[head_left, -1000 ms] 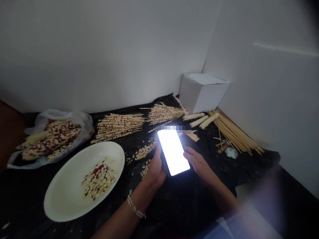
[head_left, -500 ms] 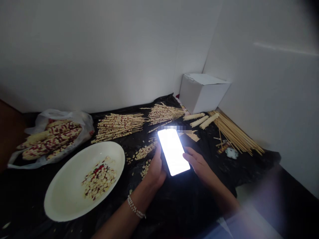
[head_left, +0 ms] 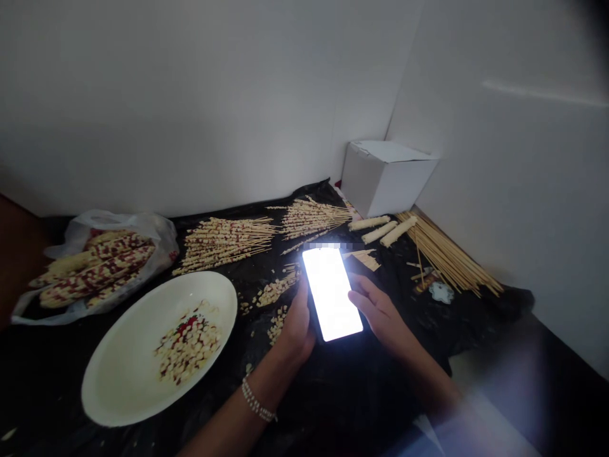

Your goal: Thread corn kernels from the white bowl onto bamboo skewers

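A smartphone with a glaring white screen is held upright between my two hands, over the black sheet. My left hand wraps its left edge, a beaded bracelet on the wrist. At the right edge is my right hand, its thumb at the screen's side and its fingers curled behind the phone. What the screen shows is washed out. Just left of the phone lie loose corn kernels. A white oval bowl holds more kernels, pale and dark red.
Kernel-threaded skewers lie in bundles along the back. A plastic bag of red-and-white corn cobs sits far left. Bare cobs lie before a white box; bare sticks spread along the right wall.
The phone sits very slightly lower in view, and the camera has shifted a little. Both hands keep their hold on it; the surrounding things look unchanged.
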Demonstrator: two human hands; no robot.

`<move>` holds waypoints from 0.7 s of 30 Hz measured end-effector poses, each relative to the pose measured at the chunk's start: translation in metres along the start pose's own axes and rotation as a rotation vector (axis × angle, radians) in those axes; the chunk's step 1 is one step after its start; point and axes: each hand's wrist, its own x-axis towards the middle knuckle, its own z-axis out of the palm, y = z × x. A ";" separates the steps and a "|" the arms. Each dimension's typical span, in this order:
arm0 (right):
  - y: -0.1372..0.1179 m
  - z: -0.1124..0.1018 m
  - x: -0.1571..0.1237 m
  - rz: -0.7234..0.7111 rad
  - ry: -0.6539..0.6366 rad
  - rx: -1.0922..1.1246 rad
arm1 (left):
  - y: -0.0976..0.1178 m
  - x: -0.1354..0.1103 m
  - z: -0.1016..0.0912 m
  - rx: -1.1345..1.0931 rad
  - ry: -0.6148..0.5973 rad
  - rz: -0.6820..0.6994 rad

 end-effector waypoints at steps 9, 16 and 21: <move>-0.004 0.001 -0.004 0.007 0.001 -0.020 | 0.003 -0.003 0.001 0.025 0.005 0.015; -0.009 0.003 -0.005 0.032 0.020 -0.053 | 0.003 -0.004 0.003 0.004 0.017 0.021; -0.007 0.002 -0.005 0.030 0.025 -0.079 | 0.003 -0.003 0.001 -0.016 0.014 0.017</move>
